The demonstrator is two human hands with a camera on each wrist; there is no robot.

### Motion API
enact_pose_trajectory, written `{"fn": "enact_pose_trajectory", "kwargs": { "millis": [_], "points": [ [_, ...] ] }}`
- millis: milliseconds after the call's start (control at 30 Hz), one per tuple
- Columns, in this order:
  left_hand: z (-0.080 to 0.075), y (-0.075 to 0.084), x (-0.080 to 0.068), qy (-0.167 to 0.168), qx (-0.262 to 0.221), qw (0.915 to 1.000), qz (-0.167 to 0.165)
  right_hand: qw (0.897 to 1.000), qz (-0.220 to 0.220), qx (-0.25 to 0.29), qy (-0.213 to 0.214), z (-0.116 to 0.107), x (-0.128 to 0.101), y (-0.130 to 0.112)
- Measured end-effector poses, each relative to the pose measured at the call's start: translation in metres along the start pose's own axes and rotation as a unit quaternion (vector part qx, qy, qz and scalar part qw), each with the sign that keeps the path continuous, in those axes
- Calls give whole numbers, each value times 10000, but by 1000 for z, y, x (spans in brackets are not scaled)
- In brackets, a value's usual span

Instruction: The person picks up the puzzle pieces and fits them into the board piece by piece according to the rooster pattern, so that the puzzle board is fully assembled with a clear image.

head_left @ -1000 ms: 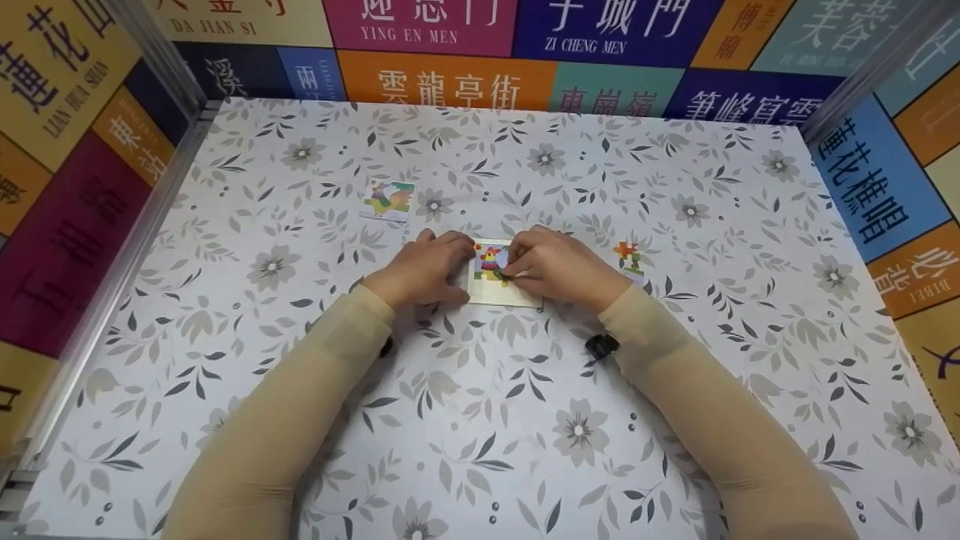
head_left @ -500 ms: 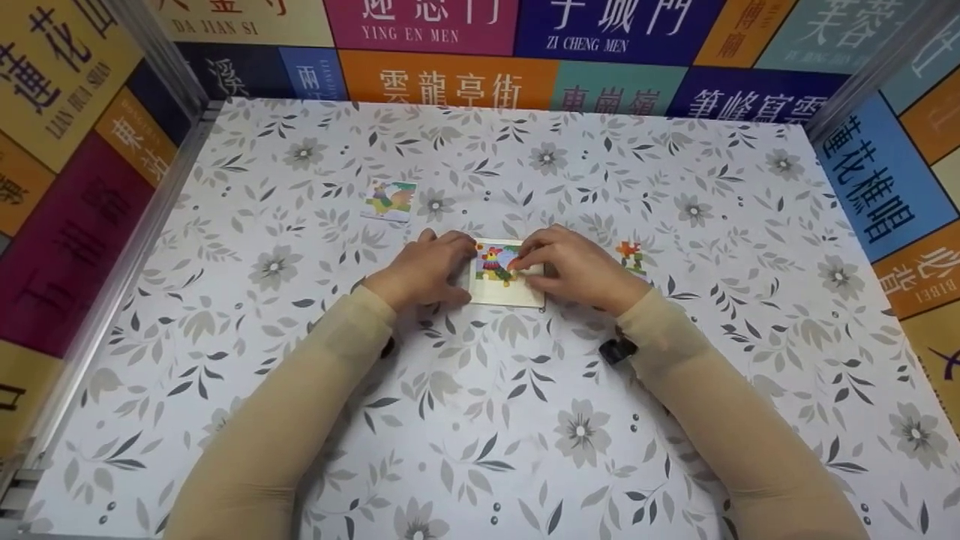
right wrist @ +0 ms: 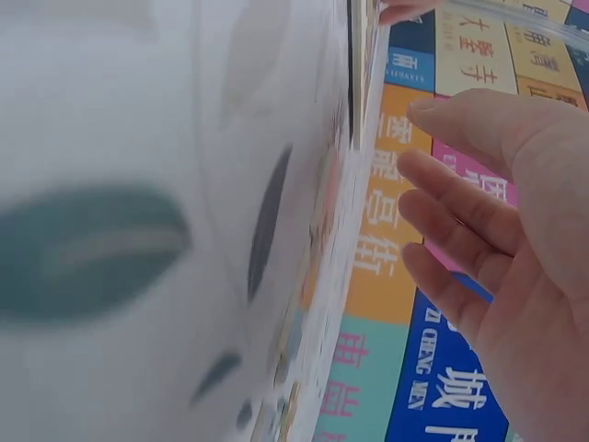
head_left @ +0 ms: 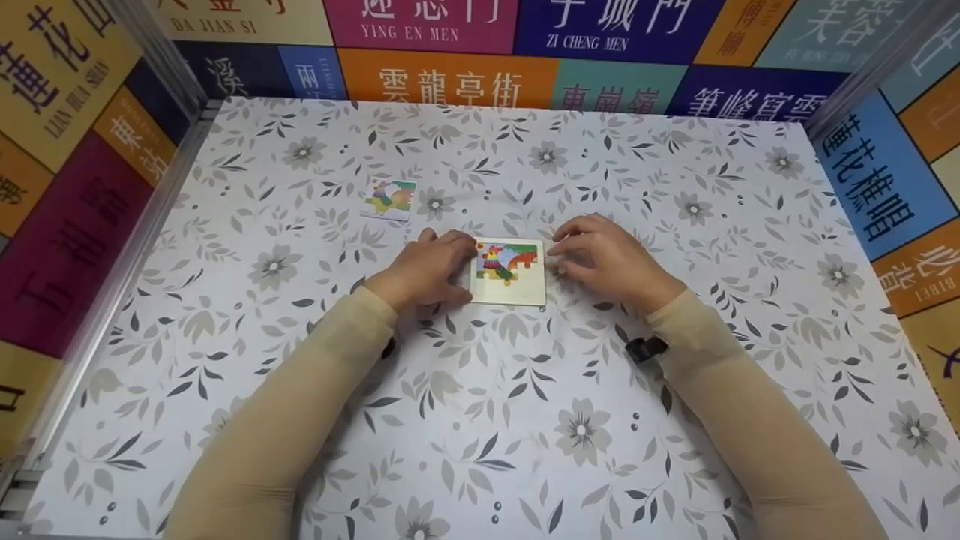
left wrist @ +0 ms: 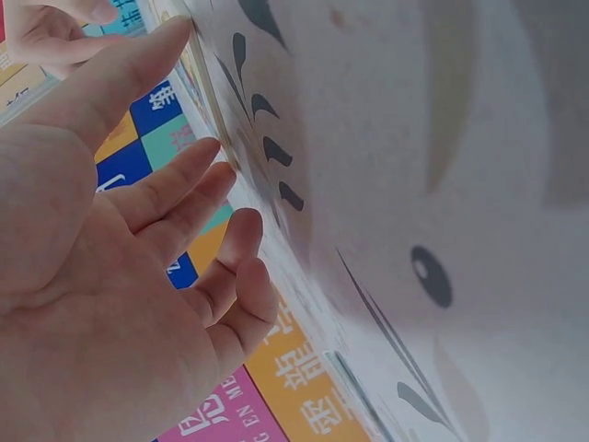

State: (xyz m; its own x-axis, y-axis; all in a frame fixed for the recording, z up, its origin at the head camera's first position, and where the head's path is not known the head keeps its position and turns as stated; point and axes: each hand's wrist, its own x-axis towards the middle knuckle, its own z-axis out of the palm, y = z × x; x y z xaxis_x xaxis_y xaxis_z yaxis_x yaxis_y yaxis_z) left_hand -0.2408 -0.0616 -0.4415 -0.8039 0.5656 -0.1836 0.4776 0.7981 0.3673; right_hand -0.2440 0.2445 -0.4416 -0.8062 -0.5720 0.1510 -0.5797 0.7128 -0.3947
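cardboard puzzle tray (head_left: 508, 273) sits mid-desk, rooster half built. your left hand (head_left: 429, 268) steadies its edge, fingers relaxed; right hand (head_left: 606, 259) loose, probably covering the next piece, so pick it up.

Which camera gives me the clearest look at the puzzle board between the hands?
The head view: the puzzle board lies flat, its rooster picture partly filled. The left wrist view shows at most its thin edge by the fingertips; the right wrist view shows no clear sign of it.

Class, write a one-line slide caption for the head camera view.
Left hand steadies a rooster puzzle board on a floral table; right hand hovers beside it.
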Motion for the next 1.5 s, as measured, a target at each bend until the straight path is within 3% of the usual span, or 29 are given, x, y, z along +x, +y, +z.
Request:
{"fn": "enact_pose_trajectory", "kwargs": {
  "millis": [267, 500, 833, 1167, 1500],
  "points": [
    [-1, 0, -2, -31, -40, 10000, -68, 9993, 343, 9, 147, -14, -12, 19],
    [0, 0, -1, -82, -25, 9999, -62, 9969, 781, -58, -104, -16, -22, 29],
    [0, 0, -2, -12, -100, 9999, 2, 9964, 836, 46, 93, -27, -39, 49],
    [1, 0, -2, -34, -92, 10000, -16, 9942, 1073, -8, -1, -32, -52, 75],
    [1, 0, 0, -97, -45, 9999, -19, 9921, 1243, 120, -116, -34, -56, 82]
  ]
}}
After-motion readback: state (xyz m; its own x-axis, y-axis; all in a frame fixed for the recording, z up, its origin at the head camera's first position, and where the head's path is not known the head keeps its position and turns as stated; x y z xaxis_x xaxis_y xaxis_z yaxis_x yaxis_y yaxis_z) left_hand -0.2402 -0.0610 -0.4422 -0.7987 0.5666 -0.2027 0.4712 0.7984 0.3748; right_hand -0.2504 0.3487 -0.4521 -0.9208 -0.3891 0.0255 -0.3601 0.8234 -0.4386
